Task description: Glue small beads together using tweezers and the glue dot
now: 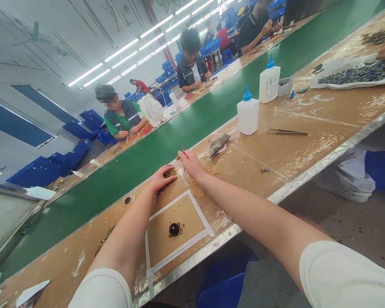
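My left hand (162,178) rests over a small heap of dark brown bead-like pieces (170,173), its fingers apart and curved around the heap's near side. To its right, my right hand (191,164) is closed around a slim dark tool that looks like tweezers (182,150), held upright with its lower end near the table. Beneath and beside the right wrist lies a spread of pale tan beads (196,187). Nearer me, a small round black pot (174,229) stands inside a taped rectangle, with brown spots around it.
A green conveyor belt (141,160) runs beyond my hands; co-workers sit across it. To the right are a white bottle (247,113), a second bottle (269,81), tweezers (287,131) and a grey wrapped piece (219,145). The metal table edge (295,190) runs diagonally.
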Demonstrator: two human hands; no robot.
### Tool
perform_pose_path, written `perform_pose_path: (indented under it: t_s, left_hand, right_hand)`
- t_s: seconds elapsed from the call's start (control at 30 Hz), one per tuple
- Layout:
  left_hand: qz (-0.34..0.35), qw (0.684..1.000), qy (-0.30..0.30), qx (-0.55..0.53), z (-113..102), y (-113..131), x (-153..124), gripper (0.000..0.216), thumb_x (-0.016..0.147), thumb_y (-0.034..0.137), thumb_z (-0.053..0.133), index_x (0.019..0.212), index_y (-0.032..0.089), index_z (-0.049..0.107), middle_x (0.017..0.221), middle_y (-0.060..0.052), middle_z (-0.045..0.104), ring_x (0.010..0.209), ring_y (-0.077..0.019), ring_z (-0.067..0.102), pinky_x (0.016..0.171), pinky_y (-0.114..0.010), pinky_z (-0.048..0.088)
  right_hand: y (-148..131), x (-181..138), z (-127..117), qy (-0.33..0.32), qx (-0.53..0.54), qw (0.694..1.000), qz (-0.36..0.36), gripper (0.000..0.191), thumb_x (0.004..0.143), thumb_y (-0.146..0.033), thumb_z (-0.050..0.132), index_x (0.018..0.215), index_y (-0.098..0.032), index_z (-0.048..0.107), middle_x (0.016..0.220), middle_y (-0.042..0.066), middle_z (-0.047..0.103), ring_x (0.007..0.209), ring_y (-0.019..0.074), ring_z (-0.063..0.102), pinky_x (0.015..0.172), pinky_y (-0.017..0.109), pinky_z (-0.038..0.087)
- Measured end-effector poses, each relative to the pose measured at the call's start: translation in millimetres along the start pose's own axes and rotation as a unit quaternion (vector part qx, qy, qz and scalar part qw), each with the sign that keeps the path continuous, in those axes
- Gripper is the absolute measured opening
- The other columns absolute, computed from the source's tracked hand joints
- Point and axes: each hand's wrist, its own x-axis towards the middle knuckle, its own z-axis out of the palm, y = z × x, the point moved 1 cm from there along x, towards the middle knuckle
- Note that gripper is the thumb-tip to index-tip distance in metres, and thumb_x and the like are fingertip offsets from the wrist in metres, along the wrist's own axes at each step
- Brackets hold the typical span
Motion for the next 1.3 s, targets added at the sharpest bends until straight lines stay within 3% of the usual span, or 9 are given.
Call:
perform_pose_path:
  t_s: [0.2, 0.4, 0.6, 0.77, 0.9, 1.0, 1.13, 1.2, 1.3]
  left_hand:
    - [0.03, 1.0, 0.0, -0.009, -4.8, 6.1, -22.0, 0.05, 0.087, 0.063, 0.075, 0.123, 0.029, 0.083, 0.144, -0.008, 0.075, 0.143, -0.0326, 0.063, 0.129, -0.049, 0.043]
    - [-0.047, 0.994, 0.094, 0.038, 11.6, 5.8, -62.6, 0.08, 0.085, 0.064, 0.079, 0.154, 0.026, 0.061, 0.176, -0.014, 0.04, 0.169, -0.0378, 0.025, 0.136, -0.06, 0.025]
    - [-0.087, 0.99, 0.096, 0.056, 22.9, -3.2, -63.1, 0.103, 0.083, 0.068, 0.081, 0.166, 0.022, 0.041, 0.177, -0.022, 0.036, 0.167, -0.0388, 0.029, 0.134, -0.058, 0.029]
    - [-0.064, 0.992, 0.086, 0.071, 11.0, -3.3, -51.1, 0.098, 0.089, 0.067, 0.074, 0.168, 0.021, 0.039, 0.177, -0.021, 0.035, 0.166, -0.0356, 0.033, 0.133, -0.053, 0.03]
    - [-0.029, 0.991, 0.08, 0.105, -22.9, 0.5, -68.0, 0.075, 0.098, 0.061, 0.062, 0.161, 0.023, 0.051, 0.176, -0.016, 0.04, 0.164, -0.0336, 0.036, 0.134, -0.052, 0.03]
    - [-0.014, 0.987, 0.084, 0.139, -67.4, -0.5, -103.5, 0.053, 0.104, 0.057, 0.049, 0.142, 0.026, 0.069, 0.166, -0.01, 0.054, 0.158, -0.0301, 0.044, 0.134, -0.048, 0.03]
    - [-0.053, 0.978, 0.093, 0.179, -120.1, -0.3, -179.7, 0.047, 0.103, 0.06, 0.045, 0.101, 0.028, 0.079, 0.113, -0.011, 0.076, 0.119, -0.0323, 0.068, 0.115, -0.047, 0.05]
    - [-0.091, 0.97, 0.106, 0.2, -130.6, 4.6, -224.1, 0.047, 0.103, 0.061, 0.046, 0.092, 0.027, 0.077, 0.098, -0.011, 0.073, 0.101, -0.0319, 0.07, 0.098, -0.045, 0.055]
    - [-0.153, 0.96, 0.011, 0.235, -120.6, 15.3, -286.6, 0.042, 0.105, 0.061, 0.05, 0.098, 0.028, 0.076, 0.1, -0.005, 0.075, 0.088, -0.0257, 0.07, 0.076, -0.034, 0.05]
  right_hand:
    - [0.4, -0.3, -0.9, 0.006, 0.02, 1.0, 0.014, 0.043, 0.106, -0.051, 0.049, 0.08, -0.024, 0.069, 0.084, 0.004, 0.068, 0.088, 0.0232, 0.064, 0.085, 0.036, 0.047]
    - [4.0, 4.7, -4.6, 0.042, 0.047, 0.997, 0.039, 0.049, 0.104, -0.061, 0.049, 0.081, -0.023, 0.07, 0.081, 0.005, 0.066, 0.086, 0.0245, 0.063, 0.08, 0.036, 0.048]
    - [-0.9, 5.4, -11.8, 0.072, 0.058, 0.995, 0.046, 0.059, 0.104, -0.07, 0.044, 0.079, -0.023, 0.07, 0.082, 0.006, 0.062, 0.087, 0.0254, 0.061, 0.083, 0.037, 0.049]
    - [-9.7, -1.8, -9.5, -0.021, 0.042, 0.999, 0.014, 0.074, 0.101, -0.083, 0.038, 0.081, -0.023, 0.075, 0.066, 0.001, 0.046, 0.069, 0.0213, 0.053, 0.07, 0.035, 0.044]
    - [-11.5, -10.9, -0.4, -0.146, -0.011, 0.989, -0.022, 0.081, 0.1, -0.087, 0.03, 0.085, -0.022, 0.075, 0.06, -0.001, 0.047, 0.059, 0.0183, 0.05, 0.061, 0.032, 0.04]
    - [-7.4, -20.2, 5.3, -0.212, -0.052, 0.975, -0.034, 0.076, 0.101, -0.084, 0.035, 0.083, -0.021, 0.075, 0.065, 0.002, 0.06, 0.062, 0.0185, 0.056, 0.064, 0.032, 0.041]
    - [2.2, -31.8, 11.1, -0.289, -0.146, 0.944, -0.06, 0.06, 0.098, -0.073, 0.06, 0.065, -0.023, 0.063, 0.061, 0.002, 0.059, 0.062, 0.0189, 0.052, 0.066, 0.033, 0.035]
    - [4.9, -36.4, 13.9, -0.318, -0.191, 0.926, -0.076, 0.055, 0.096, -0.061, 0.071, 0.06, -0.023, 0.054, 0.059, 0.0, 0.053, 0.06, 0.0178, 0.046, 0.065, 0.033, 0.029]
    - [4.5, -41.2, 17.5, -0.351, -0.244, 0.899, -0.095, 0.05, 0.097, -0.049, 0.074, 0.063, -0.022, 0.05, 0.061, 0.0, 0.053, 0.061, 0.0171, 0.042, 0.064, 0.033, 0.025]
